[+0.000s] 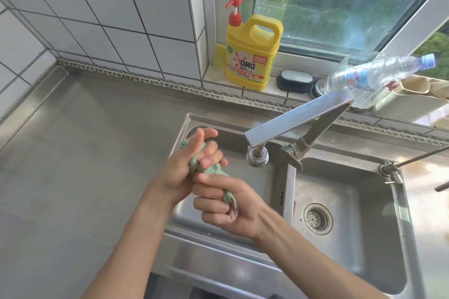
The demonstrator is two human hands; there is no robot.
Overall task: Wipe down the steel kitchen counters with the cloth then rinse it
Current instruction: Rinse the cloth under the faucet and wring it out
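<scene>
Wrung a twisted green cloth (209, 170) over the left sink basin (264, 184). Left hand (192, 165) wrapped round its upper end, forefinger loose and straight; right hand (226, 204) clenched on the lower end, just beneath. Tap spout (257, 156) just right of both hands. Detergent (252, 53) well beyond, on the sill.

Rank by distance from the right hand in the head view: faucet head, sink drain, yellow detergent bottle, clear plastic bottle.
From the right hand:
1. Faucet head, just above it.
2. Sink drain, right basin.
3. Yellow detergent bottle, on the windowsill.
4. Clear plastic bottle, far upper right.
</scene>
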